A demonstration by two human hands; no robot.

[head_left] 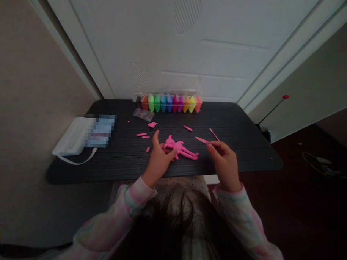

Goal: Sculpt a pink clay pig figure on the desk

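My left hand (pixel 159 158) is closed on a pink clay figure (pixel 178 147), with the thumb by its body and the index finger raised. The figure lies sideways, its eared head to the left and its two long legs stretching right. To its right, my right hand (pixel 225 160) pinches a small pink piece of clay (pixel 207 143) between thumb and forefinger. A pink modelling knife (pixel 201 139) points left from these fingertips; whether the fingers also hold it, I cannot tell. Behind the hand lies a thin pink modelling tool (pixel 214 134).
Several pink clay scraps (pixel 152 124) dot the black table (pixel 115 169). At the back stands a row of coloured clay packs (pixel 163 103), with a crumpled clear bag (pixel 143 114) before it. A white device (pixel 73 137) with a cable sits left. A white door (pixel 154 38) rises behind.
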